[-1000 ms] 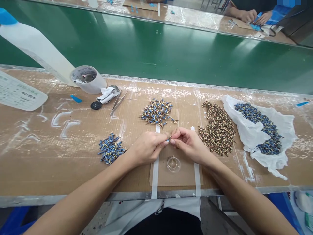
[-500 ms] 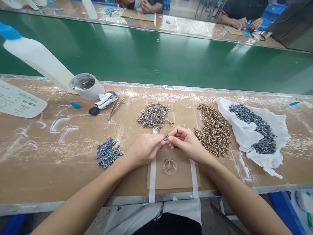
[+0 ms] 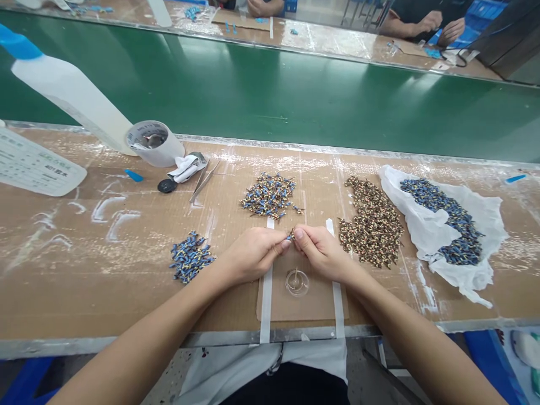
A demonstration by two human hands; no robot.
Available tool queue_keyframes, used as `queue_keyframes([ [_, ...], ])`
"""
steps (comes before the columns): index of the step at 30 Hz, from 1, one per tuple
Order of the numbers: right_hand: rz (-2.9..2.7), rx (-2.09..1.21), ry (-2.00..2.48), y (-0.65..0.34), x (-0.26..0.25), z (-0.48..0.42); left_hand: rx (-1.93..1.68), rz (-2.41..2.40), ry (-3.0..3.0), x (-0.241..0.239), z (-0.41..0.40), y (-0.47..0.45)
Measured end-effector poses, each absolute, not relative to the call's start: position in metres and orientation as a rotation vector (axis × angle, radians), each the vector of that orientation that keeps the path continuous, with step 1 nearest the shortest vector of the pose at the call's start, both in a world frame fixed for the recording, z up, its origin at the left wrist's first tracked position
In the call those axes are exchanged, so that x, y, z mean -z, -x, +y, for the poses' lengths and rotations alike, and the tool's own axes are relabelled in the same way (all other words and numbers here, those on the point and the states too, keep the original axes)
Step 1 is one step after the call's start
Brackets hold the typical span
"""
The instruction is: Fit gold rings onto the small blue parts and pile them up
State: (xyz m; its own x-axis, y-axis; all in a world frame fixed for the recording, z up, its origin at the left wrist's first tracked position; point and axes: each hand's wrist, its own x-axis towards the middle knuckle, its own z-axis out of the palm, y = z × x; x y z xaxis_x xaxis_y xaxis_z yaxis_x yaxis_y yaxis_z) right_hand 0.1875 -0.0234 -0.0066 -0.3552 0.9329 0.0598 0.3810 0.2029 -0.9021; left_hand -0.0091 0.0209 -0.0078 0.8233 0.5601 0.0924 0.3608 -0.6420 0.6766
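Note:
My left hand (image 3: 253,254) and my right hand (image 3: 323,251) meet fingertip to fingertip over a taped-down cardboard square (image 3: 301,301). Both pinch one tiny blue and gold part (image 3: 291,235) between them. Just below the hands a small clear dish with a pin (image 3: 297,282) sits on the square. A heap of blue-gold parts (image 3: 270,194) lies right behind the hands. Another small blue heap (image 3: 189,262) lies to the left of my left hand. A brown-gold heap (image 3: 373,221) lies to the right of my right hand.
A white plastic sheet (image 3: 476,270) at right carries a dark blue heap (image 3: 447,219). At back left stand a tape roll (image 3: 154,142), tweezers (image 3: 203,180), a white bottle (image 3: 67,95) and a label sheet (image 3: 34,166). A green conveyor belt (image 3: 295,95) runs behind; other people's hands (image 3: 439,25) work across it.
My hands have stayed together on the small part, with only slight finger shifts. The view moved a little.

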Motion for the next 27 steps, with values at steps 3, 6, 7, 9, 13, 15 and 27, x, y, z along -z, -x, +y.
queue_keyframes([
  [3,-1.864,-1.157,1.178,-0.1856,0.0045,-0.0233,-0.411,0.646,-2.336,0.0098,0.021,0.0093],
  [6,-1.876,-1.167,1.161,-0.1839,0.0044,-0.024,-0.419,0.653,-2.347,0.0085,0.0198,0.0073],
  [7,-1.876,-1.161,1.162,-0.1834,0.0048,-0.0244,-0.417,0.664,-2.355,0.0076,0.0192,0.0063],
  [9,-1.88,-1.142,1.18,-0.1825,0.0058,-0.0255,-0.417,0.691,-2.376,0.0061,0.0179,0.0044],
  [13,-1.901,-1.102,1.25,-0.181,0.0079,-0.0281,-0.444,0.7,-2.368,0.006,0.0156,0.0028],
  [15,-1.907,-1.086,1.268,-0.1803,0.0086,-0.029,-0.453,0.707,-2.339,0.0069,0.0147,0.0029],
  [27,-1.734,-1.247,1.253,-0.1859,0.0092,-0.025,-0.36,0.695,-2.378,0.0014,0.0192,0.002],
])
